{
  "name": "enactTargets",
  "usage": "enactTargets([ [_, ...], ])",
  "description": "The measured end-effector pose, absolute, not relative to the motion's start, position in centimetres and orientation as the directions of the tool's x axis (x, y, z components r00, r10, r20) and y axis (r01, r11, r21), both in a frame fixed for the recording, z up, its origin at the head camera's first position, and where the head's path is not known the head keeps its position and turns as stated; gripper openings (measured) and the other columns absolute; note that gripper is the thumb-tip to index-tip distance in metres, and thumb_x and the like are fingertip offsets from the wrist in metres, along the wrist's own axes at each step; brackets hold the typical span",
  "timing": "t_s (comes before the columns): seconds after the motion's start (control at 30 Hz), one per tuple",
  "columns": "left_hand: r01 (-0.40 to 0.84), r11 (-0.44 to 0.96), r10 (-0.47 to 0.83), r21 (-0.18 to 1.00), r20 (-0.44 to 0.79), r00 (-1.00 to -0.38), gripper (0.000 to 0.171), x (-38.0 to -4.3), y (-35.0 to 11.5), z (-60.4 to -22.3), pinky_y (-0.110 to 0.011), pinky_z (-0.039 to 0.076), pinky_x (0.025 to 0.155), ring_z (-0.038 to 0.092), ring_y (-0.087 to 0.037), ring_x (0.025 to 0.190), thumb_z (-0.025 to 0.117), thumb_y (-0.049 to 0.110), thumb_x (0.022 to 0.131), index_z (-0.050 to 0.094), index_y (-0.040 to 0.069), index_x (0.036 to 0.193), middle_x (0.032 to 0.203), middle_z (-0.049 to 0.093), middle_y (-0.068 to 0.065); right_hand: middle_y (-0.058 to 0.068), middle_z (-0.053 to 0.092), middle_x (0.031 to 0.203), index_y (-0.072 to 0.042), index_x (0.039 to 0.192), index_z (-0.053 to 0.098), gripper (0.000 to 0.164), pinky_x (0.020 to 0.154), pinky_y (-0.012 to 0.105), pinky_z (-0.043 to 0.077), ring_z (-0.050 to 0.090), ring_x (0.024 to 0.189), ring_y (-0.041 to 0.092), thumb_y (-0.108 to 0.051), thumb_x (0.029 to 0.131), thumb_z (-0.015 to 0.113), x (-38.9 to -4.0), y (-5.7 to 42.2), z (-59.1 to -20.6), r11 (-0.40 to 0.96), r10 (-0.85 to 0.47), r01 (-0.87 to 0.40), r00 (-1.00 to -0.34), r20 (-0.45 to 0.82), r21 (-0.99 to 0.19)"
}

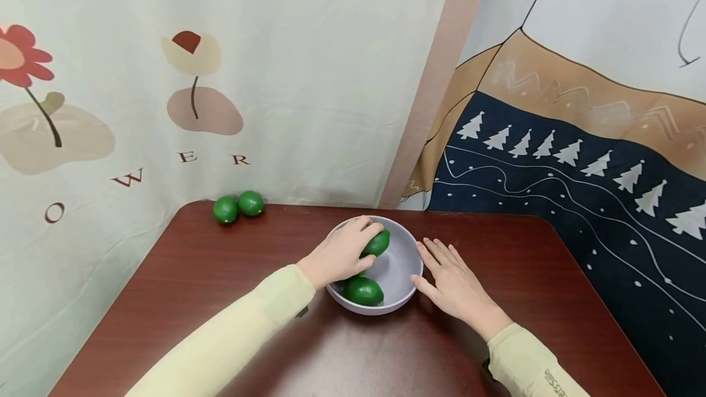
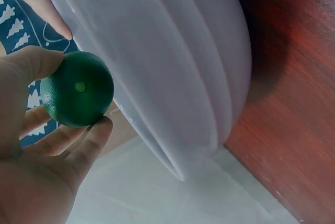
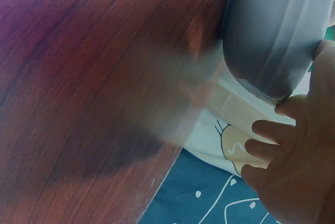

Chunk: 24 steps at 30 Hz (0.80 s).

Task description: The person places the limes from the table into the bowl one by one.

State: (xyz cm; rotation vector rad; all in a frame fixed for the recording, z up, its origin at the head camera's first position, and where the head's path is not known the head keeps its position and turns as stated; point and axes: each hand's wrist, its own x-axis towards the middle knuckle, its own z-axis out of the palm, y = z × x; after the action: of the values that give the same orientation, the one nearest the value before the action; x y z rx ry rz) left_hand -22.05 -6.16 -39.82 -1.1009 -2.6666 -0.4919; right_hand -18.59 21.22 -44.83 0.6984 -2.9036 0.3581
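Observation:
My left hand (image 1: 342,253) grips a green lime (image 1: 379,242) between thumb and fingers, over the left side of a pale lilac bowl (image 1: 399,265). The left wrist view shows that lime (image 2: 78,90) up by the bowl's rim, its round stem end facing the camera. Another lime (image 1: 364,291) lies inside the bowl at the near side; part of the bowl's left interior is hidden beneath my hand. My right hand (image 1: 455,283) has its fingers extended, with thumb and forefinger right at the bowl's right rim. From the right wrist, the bowl's ribbed outer wall (image 3: 272,35) shows beside those fingers.
Two more limes, one (image 1: 225,209) touching the other (image 1: 250,203), sit at the far left corner of the dark red wooden table (image 1: 220,293). Behind the table hang a pale flower-printed curtain (image 1: 309,78) and a navy cloth with white trees (image 1: 551,182).

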Motion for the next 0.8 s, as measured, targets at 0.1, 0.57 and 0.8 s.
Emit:
enactTargets([
  [0.1,0.708,0.672,0.655,0.217,0.272,-0.705,0.046,-22.0,-5.6,-39.8,-0.035,0.053,0.083,0.056,-0.018,0.096,0.074,0.016,0.089,0.060,0.010,0.132,0.115,0.056,-0.006,0.020,0.042,0.160,-0.005,0.157,0.043,0.074,0.123,0.058,0.025,0.034,0.151,0.041,-0.050,0.100,0.061,-18.6,21.3,-44.8,0.863,-0.433,-0.466,-0.881,0.189,-0.197],
  [0.57,0.683,0.714,0.685,0.155,0.050,-0.727,0.049,-22.0,-3.3,-39.6,-0.032,0.054,0.087,0.060,-0.019,0.100,0.075,0.022,0.094,0.058,0.014,0.139,0.122,0.057,-0.004,0.020,0.043,0.159,-0.005,0.156,0.044,0.073,0.122,0.058,0.026,0.036,0.150,0.042,-0.049,0.099,0.061,-18.5,21.3,-44.9,0.859,-0.436,-0.472,-0.877,0.202,-0.198],
  [0.8,0.680,0.725,0.685,0.113,-0.014,-0.728,0.054,-22.0,-2.2,-40.0,-0.031,0.055,0.094,0.063,-0.018,0.107,0.076,0.025,0.094,0.056,0.014,0.143,0.128,0.059,-0.005,0.020,0.043,0.160,-0.004,0.156,0.044,0.074,0.123,0.058,0.026,0.035,0.150,0.041,-0.048,0.099,0.062,-18.5,21.3,-45.0,0.858,-0.435,-0.472,-0.878,0.202,-0.203],
])
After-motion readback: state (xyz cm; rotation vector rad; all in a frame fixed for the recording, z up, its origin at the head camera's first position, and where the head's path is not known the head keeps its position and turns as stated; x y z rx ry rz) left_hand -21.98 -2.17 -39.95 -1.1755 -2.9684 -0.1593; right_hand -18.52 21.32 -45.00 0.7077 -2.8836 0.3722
